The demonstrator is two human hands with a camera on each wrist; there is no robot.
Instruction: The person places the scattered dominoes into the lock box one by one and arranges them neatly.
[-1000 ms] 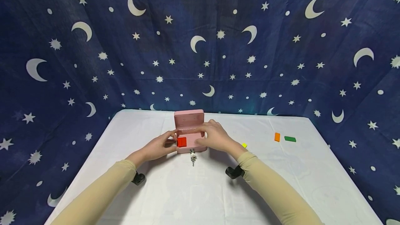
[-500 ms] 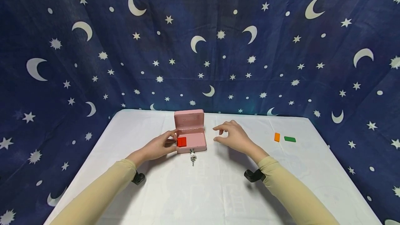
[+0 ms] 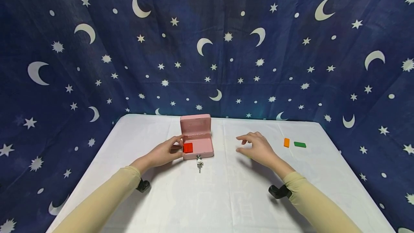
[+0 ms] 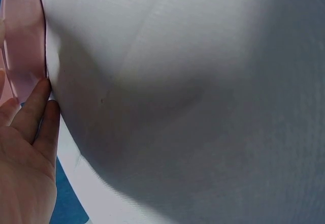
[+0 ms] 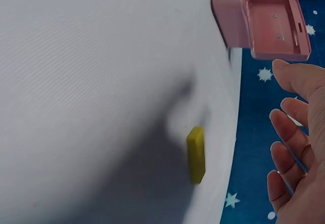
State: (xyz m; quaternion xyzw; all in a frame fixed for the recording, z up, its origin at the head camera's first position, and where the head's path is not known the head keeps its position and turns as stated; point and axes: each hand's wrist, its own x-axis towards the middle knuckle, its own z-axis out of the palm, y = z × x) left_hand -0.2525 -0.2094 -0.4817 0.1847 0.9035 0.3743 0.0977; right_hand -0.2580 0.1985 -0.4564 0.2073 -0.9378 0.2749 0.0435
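A pink metal cash box [image 3: 203, 145] stands with its lid raised, keys [image 3: 199, 166] hanging from its front lock. Red blocks [image 3: 188, 147] lie in its left part. My left hand [image 3: 165, 150] rests its fingertips on the box's left side; the left wrist view shows straight fingers [image 4: 33, 107] right at the wall. Right of the box, my right hand [image 3: 258, 150] hovers over the table with thumb and fingers apart, holding nothing. Below it is a yellow block [image 5: 196, 155], plain in the right wrist view but almost wholly hidden by the hand in the head view.
An orange block [image 3: 286, 142] and a green block [image 3: 299, 144] lie farther right on the white-covered table [image 3: 207, 204]. A dark blue curtain [image 3: 207, 46] with moons and stars hangs behind the table and along both sides.
My right hand has come out of the box, where it was at the right side, and moved right to above the yellow block. The left hand and the box have stayed put.
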